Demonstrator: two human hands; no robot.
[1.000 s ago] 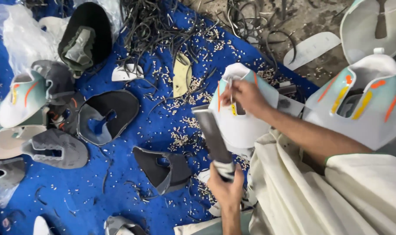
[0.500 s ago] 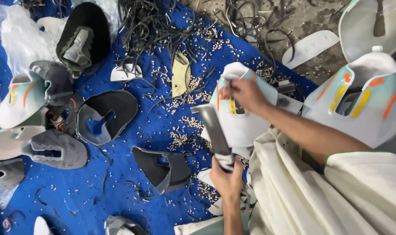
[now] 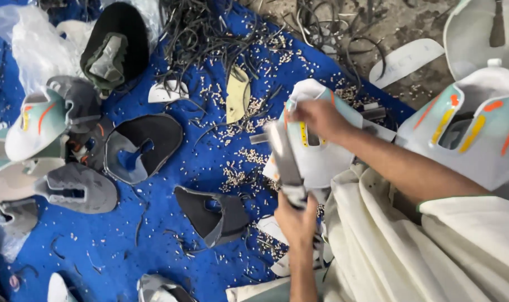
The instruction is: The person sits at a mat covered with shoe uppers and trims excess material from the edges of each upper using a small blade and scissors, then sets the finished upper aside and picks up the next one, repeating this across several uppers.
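My right hand (image 3: 321, 120) reaches in from the right and grips the edge of a white shoe upper (image 3: 321, 162) with teal, yellow and orange stripes, which lies on the blue sheet (image 3: 170, 235). My left hand (image 3: 296, 221) comes up from the bottom and is closed around the handle of a flat grey blade tool (image 3: 282, 154). The blade is motion-blurred, and its tip is just beside the upper, below my right hand. A cream cloth (image 3: 388, 246) covers my lap on the right.
Dark grey and black cut uppers (image 3: 212, 215) (image 3: 142, 145) (image 3: 70, 187) lie across the sheet among pale punched scraps. A heap of black strips (image 3: 209, 33) is at the top. Finished white striped uppers (image 3: 472, 128) (image 3: 33, 120) sit at right and left. A clear plastic bag (image 3: 25, 45) lies top left.
My left hand has lifted the blade tool up toward the white upper; the blade is now blurred with motion. My right hand has stayed on the upper's edge.
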